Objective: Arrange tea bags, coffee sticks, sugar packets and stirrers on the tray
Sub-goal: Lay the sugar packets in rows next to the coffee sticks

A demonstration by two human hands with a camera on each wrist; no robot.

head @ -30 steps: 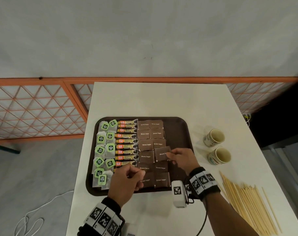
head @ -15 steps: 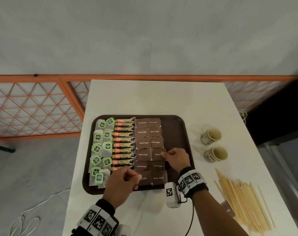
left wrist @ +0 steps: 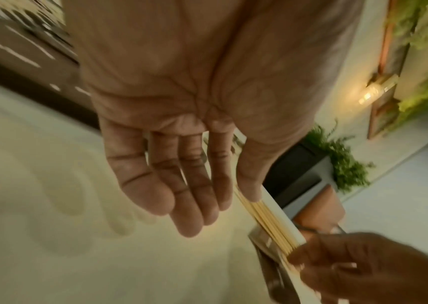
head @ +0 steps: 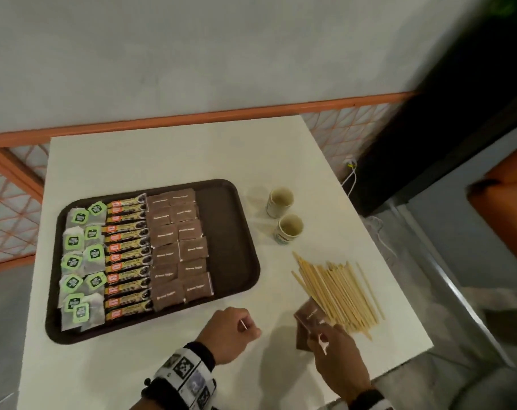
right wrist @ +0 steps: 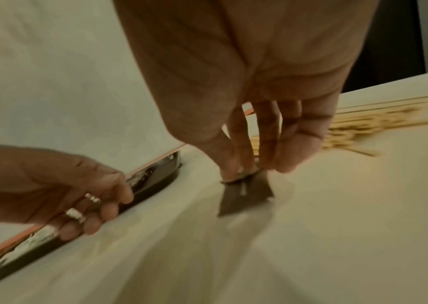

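On the white worktop, seen from the head camera, a dark brown tray is carrying green-tagged tea bags at its left, coffee sticks in a middle column and brown sugar packets beside them, with a bare strip along its right side. Two paper cups are standing right of the tray, and a heap of wooden stirrers is lying nearer the front edge. The left hand is hovering just in front of the tray, its grip loose and carrying nothing. The right hand is pinching loose sugar packets lying against the near end of the stirrers.

From the left wrist camera, the left hand is showing a released grip, fingers relaxed above the worktop.

From the right wrist camera, the right hand is clamping thumb and fingertips on a brown packet whose lower edge is touching the worktop.
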